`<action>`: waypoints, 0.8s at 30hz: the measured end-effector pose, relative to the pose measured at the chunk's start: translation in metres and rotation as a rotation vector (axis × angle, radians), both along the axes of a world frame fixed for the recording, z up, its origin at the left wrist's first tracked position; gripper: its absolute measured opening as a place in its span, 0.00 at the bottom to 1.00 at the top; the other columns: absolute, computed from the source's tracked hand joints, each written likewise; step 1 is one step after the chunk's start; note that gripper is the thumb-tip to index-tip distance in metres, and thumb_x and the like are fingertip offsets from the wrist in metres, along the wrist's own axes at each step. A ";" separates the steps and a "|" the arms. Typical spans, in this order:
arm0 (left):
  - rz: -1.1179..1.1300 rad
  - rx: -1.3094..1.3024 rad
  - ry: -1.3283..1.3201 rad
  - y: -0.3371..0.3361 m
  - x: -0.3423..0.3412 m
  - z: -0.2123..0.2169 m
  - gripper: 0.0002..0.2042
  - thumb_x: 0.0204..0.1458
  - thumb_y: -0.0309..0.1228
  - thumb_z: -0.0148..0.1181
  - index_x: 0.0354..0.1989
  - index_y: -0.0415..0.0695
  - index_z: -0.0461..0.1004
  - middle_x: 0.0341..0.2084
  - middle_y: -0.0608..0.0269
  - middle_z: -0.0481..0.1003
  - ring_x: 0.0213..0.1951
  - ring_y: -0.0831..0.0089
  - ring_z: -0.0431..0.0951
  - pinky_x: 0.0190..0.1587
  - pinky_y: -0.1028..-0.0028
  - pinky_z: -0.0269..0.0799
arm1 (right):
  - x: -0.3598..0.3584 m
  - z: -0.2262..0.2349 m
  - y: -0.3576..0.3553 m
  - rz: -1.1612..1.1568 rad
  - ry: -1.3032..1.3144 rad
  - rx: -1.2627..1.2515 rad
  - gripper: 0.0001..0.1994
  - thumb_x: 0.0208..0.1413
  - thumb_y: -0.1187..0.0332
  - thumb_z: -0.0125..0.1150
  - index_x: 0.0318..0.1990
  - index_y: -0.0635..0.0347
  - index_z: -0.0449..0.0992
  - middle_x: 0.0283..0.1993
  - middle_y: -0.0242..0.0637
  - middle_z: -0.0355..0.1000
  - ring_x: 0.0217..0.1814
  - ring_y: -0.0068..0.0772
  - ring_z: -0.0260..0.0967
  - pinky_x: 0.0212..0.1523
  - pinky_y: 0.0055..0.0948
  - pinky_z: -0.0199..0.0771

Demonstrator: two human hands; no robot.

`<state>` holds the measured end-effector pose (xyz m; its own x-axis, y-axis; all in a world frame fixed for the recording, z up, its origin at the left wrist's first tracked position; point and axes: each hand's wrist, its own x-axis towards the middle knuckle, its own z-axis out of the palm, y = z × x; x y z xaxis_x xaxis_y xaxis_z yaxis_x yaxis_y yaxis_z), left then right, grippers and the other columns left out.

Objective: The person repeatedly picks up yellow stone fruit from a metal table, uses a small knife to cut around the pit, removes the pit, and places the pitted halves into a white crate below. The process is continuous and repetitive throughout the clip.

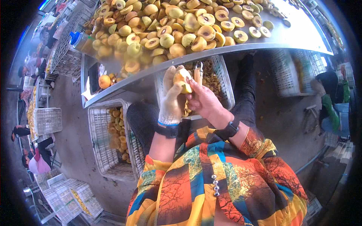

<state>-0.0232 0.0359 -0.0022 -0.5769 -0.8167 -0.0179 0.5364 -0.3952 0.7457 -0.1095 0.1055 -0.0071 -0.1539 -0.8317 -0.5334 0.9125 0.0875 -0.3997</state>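
Note:
My left hand (169, 101), in a pale knit glove with a blue-edged cuff, is closed around a yellow peach half (182, 80) with patchy skin. My bare right hand (205, 100) is closed, its thumb and fingertips against the fruit's right side. A peeler (198, 75) with a tan handle and metal head sticks up from the right hand's fingers; the grip itself is partly hidden. Both hands are just below the near edge of a metal table (301, 34), over a white crate (225, 84) holding peelings.
Cut peach halves (177, 30) are heaped on the table, beside a blue-capped bottle (81, 40). A whole orange-coloured fruit (104, 81) lies in the table's left corner. Left of my legs stands a white crate (98, 132) partly filled with fruit. Other people work at both sides.

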 end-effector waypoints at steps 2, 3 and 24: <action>0.033 0.054 -0.058 -0.001 0.002 -0.004 0.20 0.53 0.39 0.54 0.51 0.41 0.65 0.46 0.58 0.70 0.46 0.68 0.70 0.47 0.70 0.68 | 0.003 -0.001 -0.003 -0.018 -0.012 -0.011 0.14 0.53 0.53 0.57 0.28 0.51 0.68 0.17 0.28 0.62 0.12 0.19 0.50 0.12 0.23 0.53; 0.066 0.076 -0.096 -0.004 0.001 -0.012 0.19 0.54 0.39 0.53 0.50 0.40 0.65 0.45 0.58 0.70 0.46 0.69 0.70 0.47 0.72 0.68 | -0.004 -0.001 -0.001 0.121 0.119 0.065 0.14 0.51 0.54 0.60 0.30 0.55 0.69 0.17 0.31 0.64 0.14 0.23 0.57 0.15 0.27 0.60; -0.410 0.134 -0.763 -0.034 0.022 -0.023 0.33 0.49 0.63 0.42 0.30 0.39 0.74 0.24 0.61 0.76 0.26 0.71 0.77 0.30 0.75 0.73 | -0.024 0.003 0.018 0.328 2.087 -0.266 0.10 0.40 0.67 0.60 0.31 0.58 0.69 0.20 0.40 0.70 0.24 0.45 0.70 0.25 0.38 0.70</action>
<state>-0.0010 0.0024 -0.0251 -0.6159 -0.5106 -0.5999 -0.2938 -0.5577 0.7763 -0.1333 0.1238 -0.0045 -0.0856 -0.9527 0.2917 -0.8103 -0.1038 -0.5767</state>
